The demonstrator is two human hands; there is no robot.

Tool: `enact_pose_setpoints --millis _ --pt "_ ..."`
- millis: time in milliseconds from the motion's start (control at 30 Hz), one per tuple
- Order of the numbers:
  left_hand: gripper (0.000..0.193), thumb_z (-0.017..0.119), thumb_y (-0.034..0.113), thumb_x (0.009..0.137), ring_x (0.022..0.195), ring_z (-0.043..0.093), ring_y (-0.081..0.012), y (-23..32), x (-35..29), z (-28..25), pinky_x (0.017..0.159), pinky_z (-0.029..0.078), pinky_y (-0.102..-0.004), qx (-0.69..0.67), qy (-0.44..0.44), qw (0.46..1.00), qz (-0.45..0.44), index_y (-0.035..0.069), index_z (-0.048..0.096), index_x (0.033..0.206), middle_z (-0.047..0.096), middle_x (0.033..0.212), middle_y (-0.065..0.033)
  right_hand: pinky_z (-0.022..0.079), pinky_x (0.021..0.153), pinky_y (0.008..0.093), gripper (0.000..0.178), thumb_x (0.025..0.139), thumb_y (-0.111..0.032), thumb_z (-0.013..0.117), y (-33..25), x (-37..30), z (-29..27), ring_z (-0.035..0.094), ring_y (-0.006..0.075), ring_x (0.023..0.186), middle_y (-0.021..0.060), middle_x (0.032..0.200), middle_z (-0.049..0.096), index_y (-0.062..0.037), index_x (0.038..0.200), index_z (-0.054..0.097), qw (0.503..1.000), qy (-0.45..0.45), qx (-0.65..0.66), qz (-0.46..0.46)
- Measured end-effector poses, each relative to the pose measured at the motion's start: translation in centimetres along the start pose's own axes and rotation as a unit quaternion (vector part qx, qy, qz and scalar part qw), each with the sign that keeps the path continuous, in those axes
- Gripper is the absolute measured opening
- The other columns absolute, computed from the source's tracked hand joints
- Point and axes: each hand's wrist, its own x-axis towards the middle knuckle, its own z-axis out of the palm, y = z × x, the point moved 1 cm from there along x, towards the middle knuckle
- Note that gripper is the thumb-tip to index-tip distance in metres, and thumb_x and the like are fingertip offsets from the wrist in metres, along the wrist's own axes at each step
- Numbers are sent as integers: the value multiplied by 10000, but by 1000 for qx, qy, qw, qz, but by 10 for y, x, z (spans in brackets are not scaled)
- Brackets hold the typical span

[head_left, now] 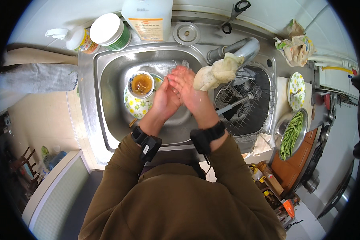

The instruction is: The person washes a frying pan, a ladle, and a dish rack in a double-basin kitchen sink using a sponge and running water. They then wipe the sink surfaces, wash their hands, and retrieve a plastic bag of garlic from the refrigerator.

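Note:
Both hands meet over the left basin of the steel sink (108, 120), palms turned toward each other. My left hand (167, 102) is slightly cupped, with nothing visible in it. My right hand (191, 90) has its fingers stretched out and lies against the left one. Around the right fingertips there is a blurred shimmer that looks like water. Close by on the left, a bowl (141, 84) of brown liquid stands on a flower-patterned plate (135, 107). A thin brown handle (133, 123) pokes out below the plate. Beside my right hand, a pale cloth (218, 73) wraps the faucet's end.
The faucet (247, 50) arches over the right basin, which holds a wire rack (264, 96). Behind stand a spray bottle (78, 40), a white-lidded tub (110, 32), a jug (149, 20) and scissors (234, 16). At right are green beans (293, 136) in a metal bowl and a patterned plate (296, 86).

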Motion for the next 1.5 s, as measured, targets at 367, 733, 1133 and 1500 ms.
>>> enact_pose_setpoints --millis 367,733,1133,1500 --pt "433 523 74 748 1109 455 -394 -23 -1 12 939 394 -407 762 -51 528 371 -39 486 1165 458 1214 -243 415 899 422 388 847 -111 576 5 -20 7 530 336 994 180 1079 524 41 1170 424 849 97 -514 -80" --pt "334 355 233 974 1239 392 -258 -20 10 6 1074 291 -380 -62 -117 985 114 -15 449 1177 439 1284 -150 548 648 463 160 839 -171 640 26 -5 2 598 227 719 35 830 566 -175 876 484 987 49 119 95" --pt "678 589 417 782 1177 409 -366 -14 8 7 1007 303 -411 638 -104 651 398 -73 406 1213 431 1243 -249 484 514 347 232 842 -262 640 3 -14 12 549 197 611 48 720 523 -133 833 448 967 174 -64 174" --pt "445 691 335 730 778 557 -279 -22 19 18 738 431 -374 530 13 785 321 -54 557 901 565 794 -142 472 674 392 252 871 -312 563 25 12 -13 554 244 776 100 861 541 -85 925 471 985 108 12 134"
